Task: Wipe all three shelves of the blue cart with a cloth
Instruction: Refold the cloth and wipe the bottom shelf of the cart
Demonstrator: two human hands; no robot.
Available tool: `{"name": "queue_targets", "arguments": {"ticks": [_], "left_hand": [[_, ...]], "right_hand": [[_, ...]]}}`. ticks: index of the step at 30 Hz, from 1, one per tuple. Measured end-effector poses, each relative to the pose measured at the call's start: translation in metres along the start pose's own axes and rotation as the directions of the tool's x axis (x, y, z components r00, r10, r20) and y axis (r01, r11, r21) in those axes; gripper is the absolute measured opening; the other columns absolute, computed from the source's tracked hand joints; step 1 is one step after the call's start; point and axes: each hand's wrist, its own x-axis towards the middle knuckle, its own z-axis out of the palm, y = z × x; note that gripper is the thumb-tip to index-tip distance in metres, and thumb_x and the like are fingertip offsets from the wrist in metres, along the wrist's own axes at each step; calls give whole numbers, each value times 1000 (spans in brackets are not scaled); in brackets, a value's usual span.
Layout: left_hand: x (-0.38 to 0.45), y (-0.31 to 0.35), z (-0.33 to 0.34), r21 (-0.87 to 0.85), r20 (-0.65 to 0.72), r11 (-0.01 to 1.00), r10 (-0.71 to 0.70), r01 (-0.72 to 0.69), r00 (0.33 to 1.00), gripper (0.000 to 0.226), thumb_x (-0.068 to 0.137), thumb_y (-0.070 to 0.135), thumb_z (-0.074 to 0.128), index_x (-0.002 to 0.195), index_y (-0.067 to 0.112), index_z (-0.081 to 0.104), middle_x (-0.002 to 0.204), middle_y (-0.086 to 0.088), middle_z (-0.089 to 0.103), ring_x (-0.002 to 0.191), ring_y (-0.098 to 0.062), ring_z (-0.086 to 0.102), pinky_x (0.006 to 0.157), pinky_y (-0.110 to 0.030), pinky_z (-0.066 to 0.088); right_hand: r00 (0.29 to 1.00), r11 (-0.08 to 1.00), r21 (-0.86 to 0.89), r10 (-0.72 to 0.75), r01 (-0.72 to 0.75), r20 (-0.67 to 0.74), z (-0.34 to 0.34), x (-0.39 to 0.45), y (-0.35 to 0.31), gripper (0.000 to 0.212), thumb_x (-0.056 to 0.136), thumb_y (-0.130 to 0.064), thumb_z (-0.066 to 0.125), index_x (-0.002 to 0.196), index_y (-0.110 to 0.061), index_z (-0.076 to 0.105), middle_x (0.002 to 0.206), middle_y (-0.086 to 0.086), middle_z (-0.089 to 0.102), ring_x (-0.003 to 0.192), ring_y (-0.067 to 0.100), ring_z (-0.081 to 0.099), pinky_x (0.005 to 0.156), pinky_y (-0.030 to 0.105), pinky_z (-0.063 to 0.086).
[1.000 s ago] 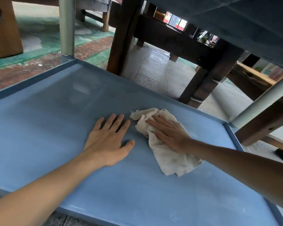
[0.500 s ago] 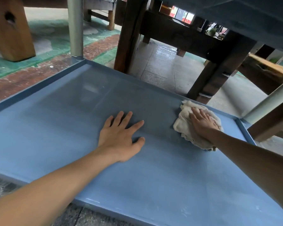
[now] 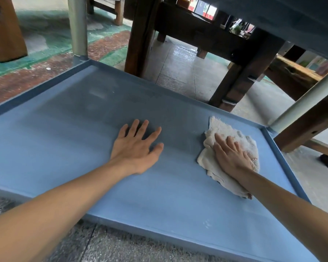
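A low blue cart shelf [image 3: 68,133] with a raised rim fills the middle of the head view. My right hand [image 3: 230,155] presses flat on a crumpled off-white cloth [image 3: 219,129] near the shelf's far right corner. My left hand [image 3: 135,148] rests flat on the bare shelf in the middle, fingers spread, holding nothing. The underside of the shelf above [image 3: 292,21] shows dark blue at the top right.
Grey cart posts stand at the far left corner [image 3: 77,25] and the far right corner [image 3: 307,95]. Dark wooden table legs [image 3: 140,35] stand on the tiled floor just beyond the far rim. A wooden block [image 3: 4,31] sits at the top left.
My right hand slid the cloth from the shelf's middle to the far right corner, then drew it back a little toward me. My left hand stayed flat on the shelf.
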Motion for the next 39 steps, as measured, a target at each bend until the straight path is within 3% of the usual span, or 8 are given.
{"name": "queue_targets", "arguments": {"ticks": [4, 8, 12, 16, 21, 25, 30, 39], "left_hand": [[0, 0, -4, -44, 3, 999, -14, 14, 1000, 78, 83, 60, -11, 157, 35, -6, 167, 5, -4, 153, -17, -9, 123, -41, -3], [0, 1, -6, -82, -10, 996, -41, 40, 999, 74, 92, 53, -7, 159, 22, 1, 167, 7, 2, 153, -15, -5, 124, -38, -1], [-1, 2, -9, -134, -14, 989, -68, 65, 998, 76, 92, 53, -9, 159, 19, 2, 167, 8, 6, 153, -12, -3, 124, -37, 0], [-2, 3, -10, -170, -24, 983, -75, 70, 997, 83, 87, 59, -13, 159, 21, 5, 167, 10, 8, 153, -12, 0, 124, -38, 2], [-2, -1, -9, -161, -34, 985, -62, 56, 997, 85, 88, 63, -14, 159, 22, 6, 166, 10, 9, 153, -11, -1, 124, -37, 2], [-4, -2, -10, -132, -22, 990, -56, 53, 998, 83, 88, 61, -13, 159, 22, 4, 167, 9, 7, 153, -11, -3, 124, -37, 1], [-1, -2, -10, -92, -12, 995, -51, 49, 999, 75, 94, 57, -4, 159, 21, 4, 167, 9, 7, 153, -11, -2, 124, -37, 2], [-3, -3, -8, -8, 2, 999, -33, 33, 999, 86, 83, 56, -17, 159, 18, -1, 167, 8, 5, 153, -14, -3, 123, -37, 3]], "right_hand": [[998, 998, 3, -63, 63, -5, -2, 4, -34, 58, 102, -67, 7, 160, -57, 7, 176, -3, -2, 162, 26, -1, 127, 52, 0], [957, 957, -12, -289, 289, 30, -1, -2, -85, 56, 102, -68, 8, 157, -61, 15, 175, -7, 5, 162, 21, 3, 128, 52, 4], [848, 854, -13, -515, 520, 125, 4, -33, -114, 52, 104, -63, 13, 155, -61, 12, 173, -14, 4, 161, 11, -3, 130, 44, -1], [665, 674, 10, -732, 739, 147, 11, -80, -105, 55, 99, -66, 14, 153, -57, 13, 171, -17, -2, 161, 12, -8, 128, 35, -10], [507, 516, 32, -850, 856, 143, 18, -115, -76, 46, 111, -52, 30, 157, -53, 31, 174, -17, 5, 162, 15, -5, 130, 52, 4], [447, 460, 82, -883, 884, 142, 9, -126, -45, 45, 113, -41, 35, 157, -46, 37, 174, -15, 10, 162, 19, 2, 129, 57, 11], [513, 521, 28, -846, 853, 144, 2, -133, -6, 45, 114, -44, 30, 157, -51, 33, 174, -15, 11, 162, 19, 4, 126, 51, 1], [831, 827, -87, -546, 555, 107, -16, -126, 85, 55, 105, -65, 12, 160, -56, 17, 173, -22, 3, 162, 11, -1, 129, 55, 4]]}}
